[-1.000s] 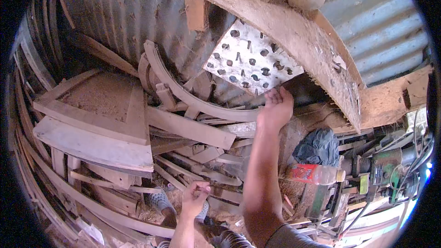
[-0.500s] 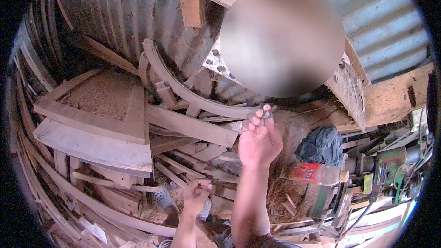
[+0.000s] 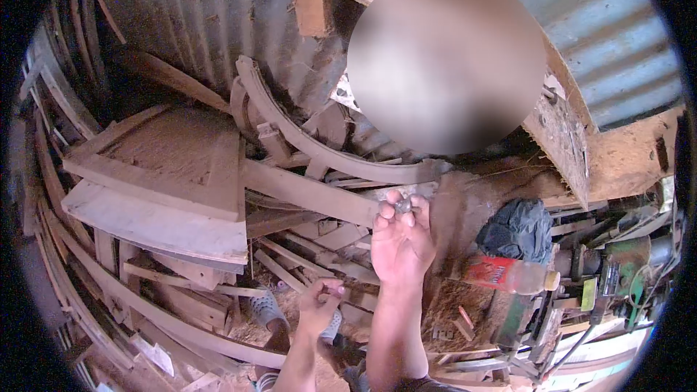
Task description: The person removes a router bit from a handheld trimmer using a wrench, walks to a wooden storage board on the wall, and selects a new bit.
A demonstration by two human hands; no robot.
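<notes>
My right hand (image 3: 404,239) is raised palm up near the middle of the view, its fingertips closed on a small dark metallic piece (image 3: 403,206). Lower and to the left, my left hand (image 3: 320,306) has its fingers curled with thumb and forefinger close together; whatever lies between them is too small to make out. Behind the right hand runs a flat wooden board (image 3: 312,190) below a curved wooden piece (image 3: 290,138). A blurred round patch hides most of the white holed panel (image 3: 344,93).
A red-labelled plastic bottle (image 3: 512,276) lies beside a dark plastic bag (image 3: 517,231). Green machinery (image 3: 617,276) stands at the right. Dusty stacked panels (image 3: 156,167) are at the left, with long curved strips below. Corrugated metal sheets (image 3: 610,36) form the wall.
My right hand has come down from the holed panel and turned palm up, with a small dark piece at its fingertips. A blurred patch now covers most of the panel. My left hand stays low.
</notes>
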